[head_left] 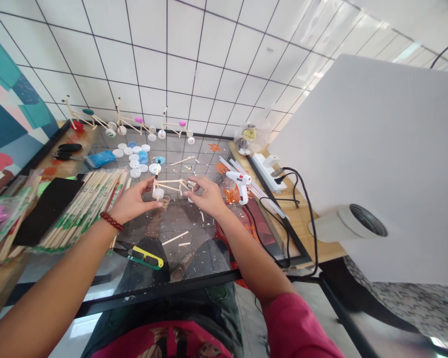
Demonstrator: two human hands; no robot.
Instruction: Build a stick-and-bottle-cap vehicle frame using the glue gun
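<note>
A small bicycle frame of wooden sticks [168, 185] with a white cap wheel [158, 194] rests on the glass table [194, 278]. My left hand [132, 201] pinches its left end, near the wheel. At the right end my right hand [208, 195] grips the sticks with curled fingers. A bead bracelet circles my left wrist.
Three finished stick bicycles [134, 123] stand along the tiled wall. White and blue bottle caps [134, 158] lie behind the frame. Bundled chopsticks [85, 206] sit left, a white glue gun [241, 184] and a power strip [271, 169] right, cutters [145, 256] near the front edge.
</note>
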